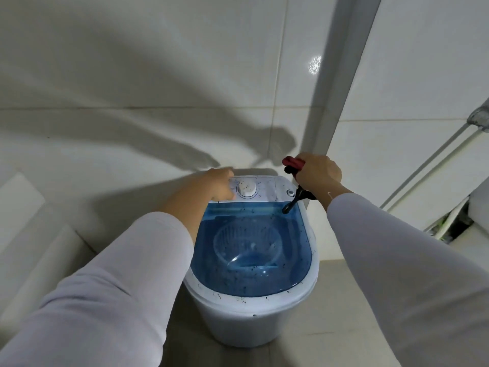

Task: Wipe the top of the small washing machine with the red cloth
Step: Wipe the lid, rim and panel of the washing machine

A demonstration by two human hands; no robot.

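Red cloth bunched in the right hand's fist; left hand rests loosely curled on the washer, whose blue lid shows a seemingly empty basket.

Washing machine white plastic, smooth; lid translucent blue plastic, glossy, dark-specked. Red cloth soft, matt. Wall tiles glazed, shiny. Sleeves pale smooth fabric.

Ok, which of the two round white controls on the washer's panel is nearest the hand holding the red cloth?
The small round button at the panel's right end, just below the right hand gripping the red cloth. The large white dial sits beside the left hand.
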